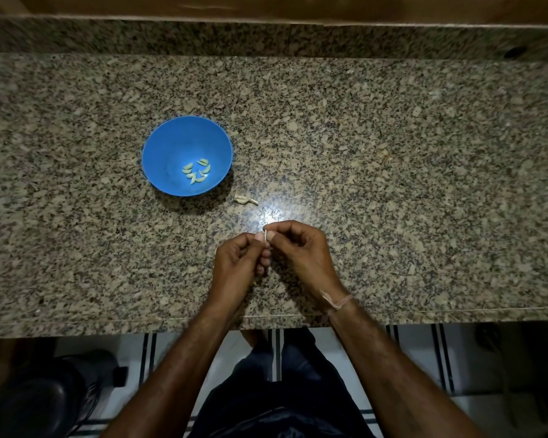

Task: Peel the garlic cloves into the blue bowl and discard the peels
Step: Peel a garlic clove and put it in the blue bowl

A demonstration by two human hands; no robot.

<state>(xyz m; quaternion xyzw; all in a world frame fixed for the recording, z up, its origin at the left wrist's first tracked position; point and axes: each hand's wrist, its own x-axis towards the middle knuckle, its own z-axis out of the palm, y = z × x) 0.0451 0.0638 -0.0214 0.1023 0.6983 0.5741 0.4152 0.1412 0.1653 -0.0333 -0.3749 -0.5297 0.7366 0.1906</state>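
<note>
A blue bowl [171, 143] stands on the granite counter, left of centre, with several pale peeled garlic cloves [196, 172] in its bottom. One unpeeled clove or piece of peel [245, 199] lies on the counter just right of the bowl. Near the counter's front edge my left hand [238, 263] and my right hand [301, 251] meet, fingers curled. Together they pinch a small garlic clove [265, 236] between thumbs and fingertips; most of it is hidden by the fingers.
The granite counter [393, 153] stretches wide to both sides, with a raised back ledge [266, 39] behind. Its front edge runs below my wrists. A dark rounded object [45, 399] sits on the floor at lower left.
</note>
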